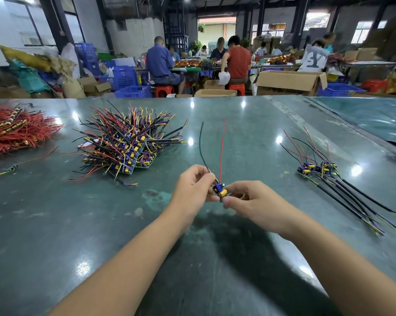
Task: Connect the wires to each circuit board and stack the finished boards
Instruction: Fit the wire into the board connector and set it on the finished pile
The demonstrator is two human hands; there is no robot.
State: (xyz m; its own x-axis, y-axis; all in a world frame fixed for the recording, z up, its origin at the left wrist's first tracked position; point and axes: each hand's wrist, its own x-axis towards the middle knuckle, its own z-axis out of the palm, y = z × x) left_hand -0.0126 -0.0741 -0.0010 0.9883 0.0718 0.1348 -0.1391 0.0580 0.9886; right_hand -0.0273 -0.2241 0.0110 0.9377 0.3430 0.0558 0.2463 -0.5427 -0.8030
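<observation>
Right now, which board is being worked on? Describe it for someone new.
On the green table, between the big tangled heap and the small group, find the two hands. The left hand and right hand pinch one small board; it alone is lifted off the table.

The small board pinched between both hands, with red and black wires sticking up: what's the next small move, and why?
Probably finish seating the black wire. The left hand pinches it right at the small board, which the right hand steadies above the table; the red wire already stands up from the board. Then it could join the finished group on the right.
</observation>
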